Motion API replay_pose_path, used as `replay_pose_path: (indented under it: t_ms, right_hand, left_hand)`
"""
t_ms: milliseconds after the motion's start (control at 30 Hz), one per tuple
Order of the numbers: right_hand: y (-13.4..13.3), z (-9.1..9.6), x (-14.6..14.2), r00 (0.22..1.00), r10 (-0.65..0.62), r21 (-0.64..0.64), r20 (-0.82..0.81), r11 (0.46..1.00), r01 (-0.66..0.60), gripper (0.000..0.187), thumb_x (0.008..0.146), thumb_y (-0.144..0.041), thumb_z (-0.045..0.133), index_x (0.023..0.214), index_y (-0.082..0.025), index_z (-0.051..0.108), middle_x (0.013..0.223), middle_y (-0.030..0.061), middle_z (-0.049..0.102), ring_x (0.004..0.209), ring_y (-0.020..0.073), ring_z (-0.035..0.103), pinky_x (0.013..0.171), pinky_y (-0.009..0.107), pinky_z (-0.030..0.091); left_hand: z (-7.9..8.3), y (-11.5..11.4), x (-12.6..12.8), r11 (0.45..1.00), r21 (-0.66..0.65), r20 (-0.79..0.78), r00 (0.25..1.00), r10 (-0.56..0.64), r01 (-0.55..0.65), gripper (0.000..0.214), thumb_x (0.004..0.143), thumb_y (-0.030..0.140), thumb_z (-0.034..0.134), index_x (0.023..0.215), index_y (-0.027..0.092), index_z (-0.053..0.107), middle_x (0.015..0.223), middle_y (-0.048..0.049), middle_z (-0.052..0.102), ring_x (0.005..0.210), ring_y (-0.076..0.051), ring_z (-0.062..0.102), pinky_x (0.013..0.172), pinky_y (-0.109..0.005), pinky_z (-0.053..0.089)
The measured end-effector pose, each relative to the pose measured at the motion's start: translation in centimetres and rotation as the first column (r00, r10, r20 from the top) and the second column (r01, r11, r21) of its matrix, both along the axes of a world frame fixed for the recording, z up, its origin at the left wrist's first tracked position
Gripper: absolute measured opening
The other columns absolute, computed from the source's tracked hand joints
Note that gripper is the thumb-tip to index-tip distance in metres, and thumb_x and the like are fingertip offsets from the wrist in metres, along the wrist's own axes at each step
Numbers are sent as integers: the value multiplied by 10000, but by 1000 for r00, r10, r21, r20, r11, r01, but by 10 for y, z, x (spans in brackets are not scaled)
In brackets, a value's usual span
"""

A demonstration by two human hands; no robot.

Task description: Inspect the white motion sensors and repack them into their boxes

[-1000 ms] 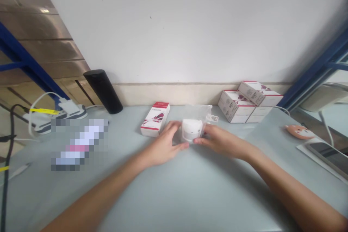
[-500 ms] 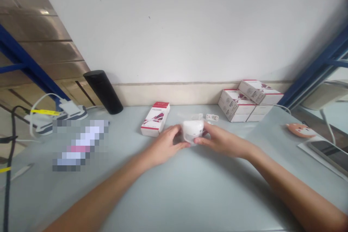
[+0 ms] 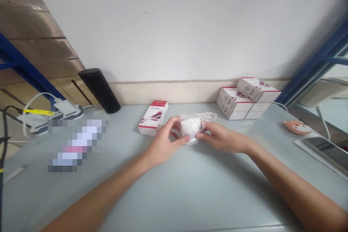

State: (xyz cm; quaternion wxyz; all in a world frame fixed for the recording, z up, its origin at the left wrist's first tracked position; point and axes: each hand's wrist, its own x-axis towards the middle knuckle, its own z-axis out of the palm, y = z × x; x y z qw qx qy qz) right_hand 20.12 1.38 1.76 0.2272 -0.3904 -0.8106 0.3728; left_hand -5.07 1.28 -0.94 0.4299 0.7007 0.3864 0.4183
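Observation:
Between my hands is a small white rounded object in a clear plastic wrapper, held low over the table; I cannot make out its exact kind. My left hand closes on its left side, thumb at the front and fingers behind. On the other side, my right hand pinches the wrapper's right edge between thumb and fingers. Just behind the right hand lies a flat white printed card. A red and white box lies to the left, close beyond my left hand.
Several matching boxes are stacked at the back right. A black cylinder stands back left, near a power strip. At far left lies a craft knife-like tool. An orange animal-faced item and a phone lie right.
The wrapped white object has turned a little in my hands, and the clear wrapper now spreads out on its right side. My view has shifted slightly.

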Motion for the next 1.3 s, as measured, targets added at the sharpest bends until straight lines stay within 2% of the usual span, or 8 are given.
replay_pose_path:
  t_ms: [233,467,700,833,967,1100,1200,1300]
  right_hand:
    - [-3,-3,-3,999,35,-4,18,999,-35,471,910,-510,720,1320,-296,631,1309,51,710,1124,293,681,961,420,564]
    - [-3,4,-10,995,26,-1,-95,1000,-26,405,956,-504,674,1279,-261,641,1300,67,720,1166,288,679,1007,425,557]
    - [-1,-1,-9,996,79,-4,-46,997,-80,359,955,-473,674,1244,-260,679,1260,60,734,1115,279,696,974,406,570]
    - [-1,-6,-15,994,107,99,-6,989,-106,410,882,-380,761,1265,-269,670,1336,80,691,1166,307,658,998,453,551]
    - [-3,-14,-27,1000,24,215,20,976,-28,293,911,-282,700,1197,-236,662,1253,108,710,1138,324,640,1012,505,508]
    - [-5,-14,-28,991,-2,55,-137,998,10,395,936,-361,697,1303,-251,600,1192,82,715,1026,266,670,916,421,548]
    - [-4,-9,-28,958,-111,-17,-264,994,111,501,954,-415,679,1403,-250,531,1077,55,701,930,219,662,871,381,548]
    - [-3,-6,-30,919,-186,-29,-349,982,188,397,984,-404,627,1332,-217,595,921,25,666,825,182,630,826,355,533]
  left_hand:
    - [-1,0,-1,999,-37,-111,994,-19,15,446,899,479,766,1268,276,619,1232,-58,692,1056,-238,666,896,-355,542]
    - [-1,0,1,999,30,-65,998,14,-12,389,883,468,786,1163,246,633,1071,-49,722,984,-234,693,888,-370,553]
    - [0,-5,-3,999,-33,-218,975,-42,35,421,901,516,754,1203,252,625,1116,-73,739,1015,-268,696,900,-387,536]
    - [2,-8,-2,997,-25,-217,973,-77,73,546,891,500,768,1343,265,568,1271,-93,716,1126,-297,683,940,-400,534]
    - [-3,-7,1,996,-74,-138,989,-59,49,507,875,502,783,1272,231,618,1228,-95,737,1127,-310,690,934,-403,549]
    - [0,0,3,982,-188,109,993,47,-25,504,849,507,812,1199,180,656,1162,-105,750,1084,-305,699,922,-398,562]
    - [12,3,3,933,-356,405,909,102,54,427,927,487,741,1222,188,665,1255,-100,733,1200,-288,670,1023,-397,539]
    - [24,3,3,864,-466,606,780,157,188,299,968,417,710,1205,237,688,1378,-58,693,1306,-249,623,1101,-376,508]
